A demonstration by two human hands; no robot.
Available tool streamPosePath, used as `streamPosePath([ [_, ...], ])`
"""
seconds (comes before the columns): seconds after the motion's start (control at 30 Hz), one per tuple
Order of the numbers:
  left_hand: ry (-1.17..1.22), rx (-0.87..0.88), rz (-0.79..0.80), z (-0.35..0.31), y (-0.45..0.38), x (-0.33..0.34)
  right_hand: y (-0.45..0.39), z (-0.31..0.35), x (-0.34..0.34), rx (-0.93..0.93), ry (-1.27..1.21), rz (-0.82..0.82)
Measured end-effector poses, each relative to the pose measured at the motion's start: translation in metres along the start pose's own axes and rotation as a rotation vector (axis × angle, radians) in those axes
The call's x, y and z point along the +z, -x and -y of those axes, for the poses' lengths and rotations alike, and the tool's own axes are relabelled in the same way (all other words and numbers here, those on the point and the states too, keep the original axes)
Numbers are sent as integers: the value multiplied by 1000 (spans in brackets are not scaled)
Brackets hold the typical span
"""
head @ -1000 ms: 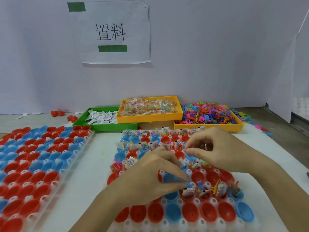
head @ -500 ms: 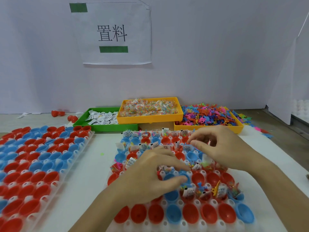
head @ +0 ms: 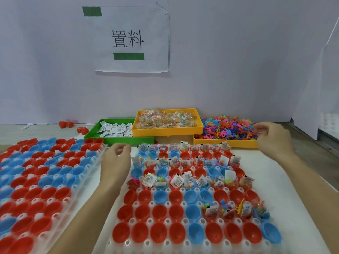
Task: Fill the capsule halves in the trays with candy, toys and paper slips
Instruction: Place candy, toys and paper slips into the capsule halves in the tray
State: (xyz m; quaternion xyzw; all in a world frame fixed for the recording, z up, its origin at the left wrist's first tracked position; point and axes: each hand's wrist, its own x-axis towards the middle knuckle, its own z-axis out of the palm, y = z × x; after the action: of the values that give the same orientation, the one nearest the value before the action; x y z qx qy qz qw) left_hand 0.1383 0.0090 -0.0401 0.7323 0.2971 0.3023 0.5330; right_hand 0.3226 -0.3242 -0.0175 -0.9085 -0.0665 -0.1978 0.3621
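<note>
My left hand (head: pixel 115 162) at left edge of near tray (head: pixel 183 246), just short of green bin of paper slips (head: pixel 117 129); fingers loosely curled, holding nothing I can see. My right hand (head: pixel 273 138) at right edge of toy bin (head: pixel 225 143), over toys (head: pixel 227 128); blurred, cannot tell whether fingers grip anything. Capsule halves (head: pixel 176 197) below, between both hands. Candy bin (head: pixel 167 132) between the other bins.
</note>
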Motion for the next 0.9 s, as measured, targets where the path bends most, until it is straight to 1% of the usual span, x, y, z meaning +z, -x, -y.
streamPosePath([
  [0.07, 11, -62, 25, 5, -3, 1, -15, -4, 7, 36, 90, 63],
  [0.17, 36, -90, 30, 8, -3, 3, -33, -10, 18, 88, 221, 142],
  [0.33, 63, -101, 23, 8, -3, 4, -57, -19, 26, 111, 339, 165],
  [0.47, 70, -97, 21, 6, -3, 4, -64, -20, 32, 103, 344, 143],
  [0.63, 76, -75, 14, 4, -3, 5, -63, -27, 34, 88, 286, 54],
  [0.9, 68, -41, 6, 1, -1, 6, -64, -29, 34, 107, 318, 118],
])
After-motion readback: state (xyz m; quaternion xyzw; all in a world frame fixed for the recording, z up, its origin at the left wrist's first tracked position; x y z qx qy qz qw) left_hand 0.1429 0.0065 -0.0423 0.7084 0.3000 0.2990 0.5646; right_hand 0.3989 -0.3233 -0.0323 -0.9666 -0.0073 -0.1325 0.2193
